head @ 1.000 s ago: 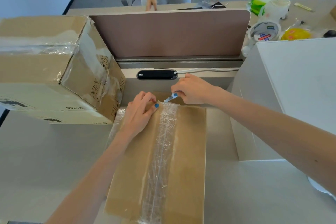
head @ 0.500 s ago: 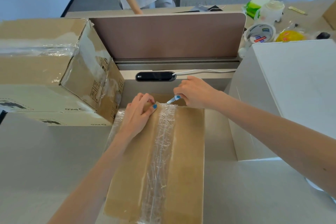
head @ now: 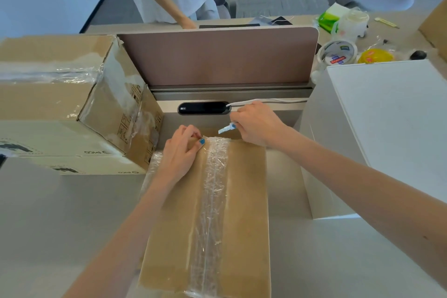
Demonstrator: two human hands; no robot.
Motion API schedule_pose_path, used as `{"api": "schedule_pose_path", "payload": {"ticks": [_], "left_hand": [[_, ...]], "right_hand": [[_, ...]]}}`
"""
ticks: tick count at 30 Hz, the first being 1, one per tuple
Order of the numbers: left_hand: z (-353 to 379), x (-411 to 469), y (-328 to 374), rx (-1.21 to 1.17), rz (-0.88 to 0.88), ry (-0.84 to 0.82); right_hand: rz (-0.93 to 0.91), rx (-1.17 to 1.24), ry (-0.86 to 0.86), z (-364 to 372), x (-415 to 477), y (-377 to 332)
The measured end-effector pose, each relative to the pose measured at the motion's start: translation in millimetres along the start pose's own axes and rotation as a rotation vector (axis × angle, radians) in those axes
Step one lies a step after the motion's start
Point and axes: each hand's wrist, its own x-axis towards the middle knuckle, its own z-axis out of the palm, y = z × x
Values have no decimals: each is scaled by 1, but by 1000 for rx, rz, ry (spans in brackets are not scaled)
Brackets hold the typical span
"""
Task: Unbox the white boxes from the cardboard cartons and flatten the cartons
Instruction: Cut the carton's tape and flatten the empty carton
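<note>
Your left hand (head: 180,152) presses, nothing grasped, on taped carton (head: 208,213) at far edge, steadying it; your right hand (head: 256,123) clenches small cutter (head: 226,128) just beyond tape seam (head: 212,201), ready to slit.

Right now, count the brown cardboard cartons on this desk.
2, maybe more out of frame. A taped carton lies centre under the hands; another carton sits at left on flat white boxes. Cardboard at the far-right edge is unclear.

Both bare forearms reach forward; the left hand (head: 180,152) lies palm-down with fingers curled, the right hand (head: 256,123) fisted, knuckles up.
</note>
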Motion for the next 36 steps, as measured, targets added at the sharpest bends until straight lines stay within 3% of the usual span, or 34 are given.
{"api": "schedule_pose_path", "payload": {"ticks": [12, 16, 27, 32, 36], "left_hand": [[17, 54, 9, -3, -149, 197], [18, 54, 8, 29, -119, 226], [9, 7, -6, 222, 159, 50], [12, -10, -9, 252, 179, -81], [20, -14, -12, 288, 160, -72]], "right_hand": [[243, 153, 12, 10, 9, -13], [324, 262, 31, 15, 13, -22], [440, 338, -7, 1, 16, -43], [458, 280, -56, -6, 20, -54], [459, 257, -82, -13, 22, -59]]}}
